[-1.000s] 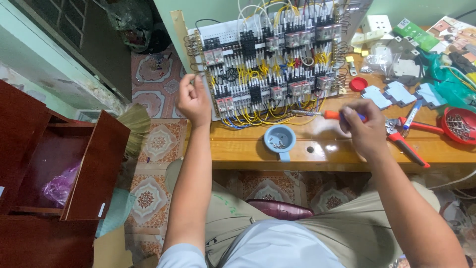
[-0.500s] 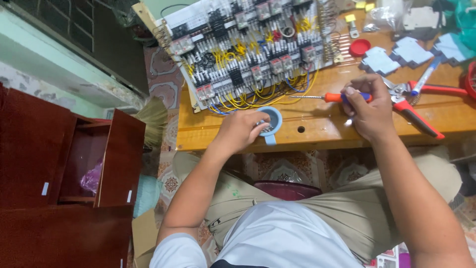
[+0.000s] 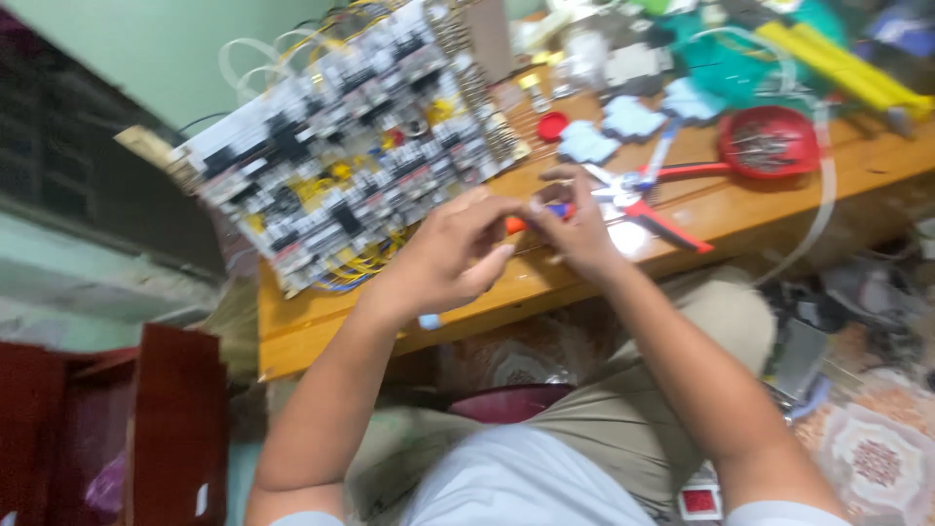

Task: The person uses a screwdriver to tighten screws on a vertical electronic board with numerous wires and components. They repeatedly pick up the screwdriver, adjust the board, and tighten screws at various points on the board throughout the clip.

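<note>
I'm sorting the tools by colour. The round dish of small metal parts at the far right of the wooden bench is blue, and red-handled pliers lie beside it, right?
Not quite: the head view shows the round dish of small metal parts is red, not blue. It does sit toward the right of the wooden bench, with the red-handled pliers lying beside it.

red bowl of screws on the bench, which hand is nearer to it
Right. The right hand is mid-bench beside the red-handled pliers, and the red bowl lies beyond them toward the bench's far end. The left hand is further off, on the wiring panel side.
</note>
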